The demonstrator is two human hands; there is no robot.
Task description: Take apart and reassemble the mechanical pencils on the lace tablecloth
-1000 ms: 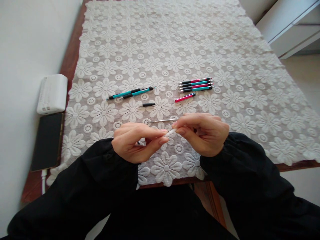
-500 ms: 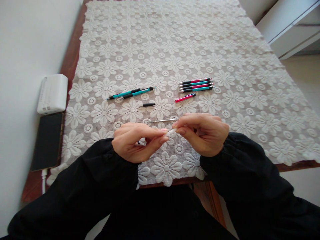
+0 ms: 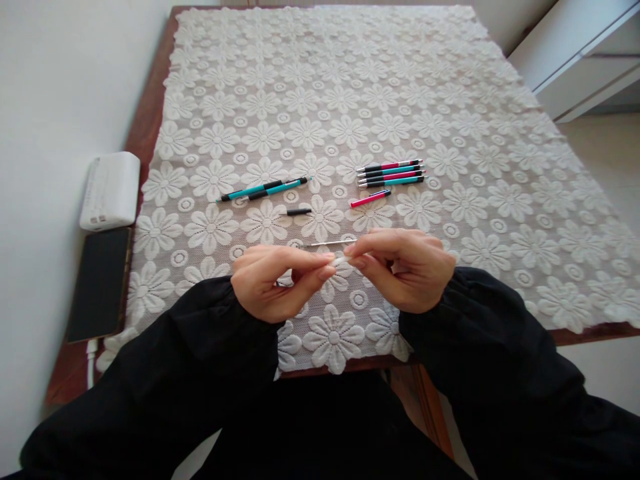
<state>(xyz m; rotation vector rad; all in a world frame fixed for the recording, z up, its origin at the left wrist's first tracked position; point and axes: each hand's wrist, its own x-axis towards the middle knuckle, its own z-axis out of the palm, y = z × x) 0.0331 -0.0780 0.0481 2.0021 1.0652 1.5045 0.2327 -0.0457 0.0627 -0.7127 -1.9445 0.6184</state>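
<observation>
My left hand (image 3: 280,280) is closed, thumb and forefinger pinched together. Facing it a short gap away, my right hand (image 3: 407,270) is pinched in the same manner. Something small and pale seems to span the fingertips, too faint against the cloth to name. Just beyond them lies a thin pen refill (image 3: 330,243), its right end running behind my right fingers. Farther off are a short black pen part (image 3: 299,212), which looks like a grip section, and a pink pen barrel (image 3: 370,199).
Several pink and teal pens (image 3: 391,175) lie side by side behind the pink barrel. Two teal pens (image 3: 273,189) rest to the left. A white power bank (image 3: 111,190) and a phone (image 3: 99,285) with a cable sit along the left edge. Floral lace cloth (image 3: 333,337) covers the table.
The view has shifted slightly. Both hands keep their pinch close together, with the left fingertips a little higher. The pens and loose parts stay put on the cloth.
</observation>
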